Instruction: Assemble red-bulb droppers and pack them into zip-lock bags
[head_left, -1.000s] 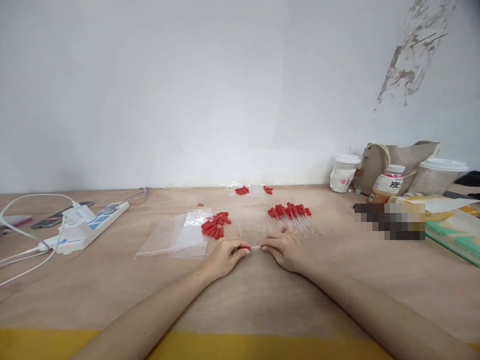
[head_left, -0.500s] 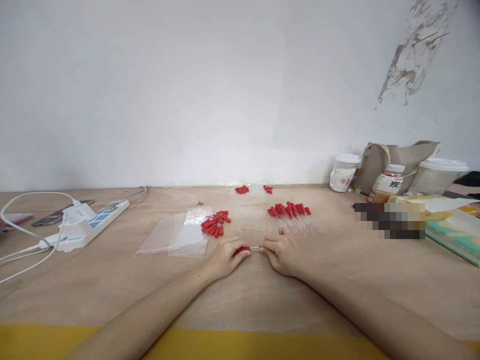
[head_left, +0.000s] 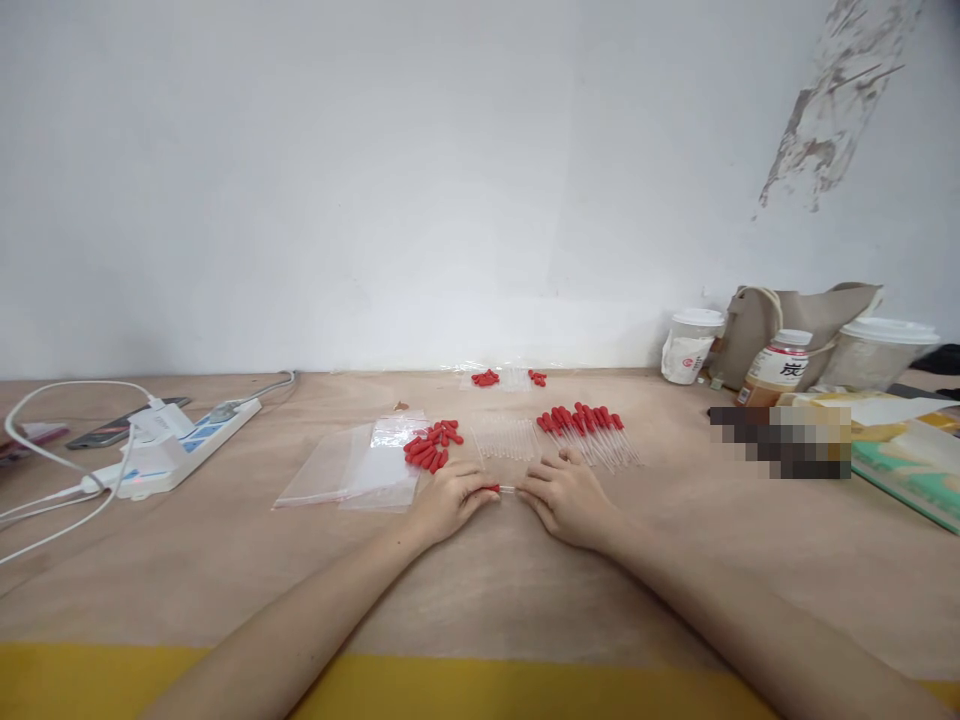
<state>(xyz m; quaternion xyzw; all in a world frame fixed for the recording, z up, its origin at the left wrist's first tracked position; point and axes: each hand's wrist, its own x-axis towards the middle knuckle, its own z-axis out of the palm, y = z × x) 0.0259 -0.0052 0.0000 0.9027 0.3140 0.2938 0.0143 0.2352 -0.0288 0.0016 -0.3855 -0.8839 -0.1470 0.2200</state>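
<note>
Joining, it seems — left hand (head_left: 452,498) pinching a red cap (head_left: 494,488), right hand (head_left: 568,497) closed on a clear tube (head_left: 508,489) — next push likely needs both in line.

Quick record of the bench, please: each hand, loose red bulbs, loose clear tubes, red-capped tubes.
left hand: pinching a red bulb
right hand: holding a clear tube, pointed at that bulb
fit between them: cannot tell
loose bulbs: piled by clear bags
loose tubes: between loose bulbs and capped tubes
capped tubes: grouped, red ends toward wall
</note>
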